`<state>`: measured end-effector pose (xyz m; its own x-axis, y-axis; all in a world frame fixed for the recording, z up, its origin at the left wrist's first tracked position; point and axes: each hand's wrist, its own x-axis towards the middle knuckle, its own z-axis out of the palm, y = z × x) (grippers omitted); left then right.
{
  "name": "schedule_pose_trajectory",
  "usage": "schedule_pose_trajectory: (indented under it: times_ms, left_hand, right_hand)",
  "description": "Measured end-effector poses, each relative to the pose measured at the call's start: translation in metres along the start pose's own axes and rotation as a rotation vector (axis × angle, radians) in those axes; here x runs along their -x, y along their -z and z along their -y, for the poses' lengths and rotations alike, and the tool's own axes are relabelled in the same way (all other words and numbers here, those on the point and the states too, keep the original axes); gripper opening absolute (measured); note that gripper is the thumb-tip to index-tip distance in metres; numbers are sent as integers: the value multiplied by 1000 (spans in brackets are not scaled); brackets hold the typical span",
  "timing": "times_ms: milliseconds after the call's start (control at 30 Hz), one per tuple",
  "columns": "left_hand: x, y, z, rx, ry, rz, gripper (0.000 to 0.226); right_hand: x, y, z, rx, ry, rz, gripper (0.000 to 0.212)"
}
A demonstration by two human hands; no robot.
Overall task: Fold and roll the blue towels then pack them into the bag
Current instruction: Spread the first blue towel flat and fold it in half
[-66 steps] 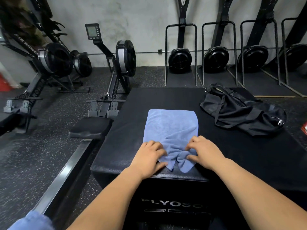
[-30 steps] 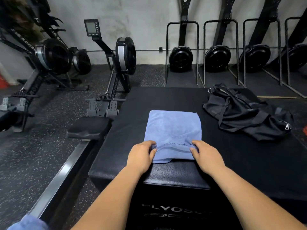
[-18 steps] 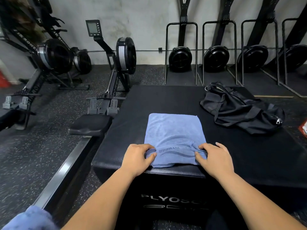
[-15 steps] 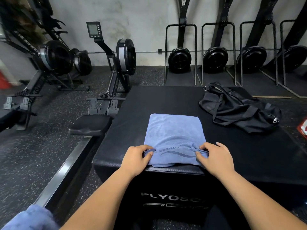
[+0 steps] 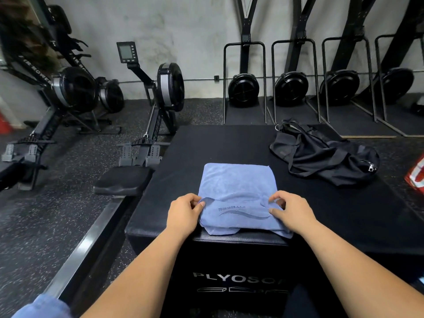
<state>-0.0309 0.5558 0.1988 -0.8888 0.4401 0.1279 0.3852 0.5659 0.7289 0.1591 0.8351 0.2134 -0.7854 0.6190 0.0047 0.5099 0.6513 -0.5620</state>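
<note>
1. Change: 2.2 s ago the near end of the blue towel point(image 5: 236, 187) lay as loose uneven flaps under flat palms. Now that end is turned over on top, printed logo face up, and the band is wider than 0.5 s ago.
2. Meaning: folding looks done and the first turn of the roll is started. Most of the towel is still flat ahead of it, so rolling has barely begun and no packing yet.
3. Left hand point(image 5: 185, 212): thumb and fingers pinch the left end of the turned-over edge.
4. Right hand point(image 5: 292, 210): same pinch on the right end. Both are gripping cloth, neither flat.
5. Towel location: near edge of the black counter point(image 5: 218, 143), a bit overhanging the front lip on the right.
6. Black bag point(image 5: 321, 154): far right on the counter, well apart from the towel, collapsed and crumpled, zip pull showing. No blue visible in it; can't tell if the mouth is open.
7. Blue cloth point(image 5: 43, 306) at the lower left frame edge, possibly another towel, unclear.
</note>
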Motion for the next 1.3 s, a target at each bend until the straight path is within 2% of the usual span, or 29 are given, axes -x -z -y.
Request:
schedule_pose_trajectory:
  times_ms: [67, 300, 467, 600, 1133, 1200, 1300]
  left_hand:
    - [-3, 0, 0, -6, 1, -5, 5]
    - [-31, 6, -16, 56, 7, -58, 8]
    - [-66, 7, -27, 99, 7, -83, 7]
    - [-98, 7, -29, 83, 30, -83, 7]
    - [-201, -48, -18, -48, 149, -52, 13]
    - [-201, -59, -6, -92, 171, -57, 15]
    - [-196, -70, 7, -93, 105, -150, 16]
  right_hand:
    - [-4, 0, 2, -8, -49, -49, 13]
    - [-31, 3, 5, -179, -121, -237, 13]
    - [-59, 6, 13, -265, -180, -306, 30]
    - [-84, 5, 16, -325, -276, -338, 9]
    - [-180, -27, 7, -166, -360, -357, 12]
    - [-182, -40, -1, -107, -345, -388, 14]
    - [-179, -54, -10, -83, -282, -485, 12]
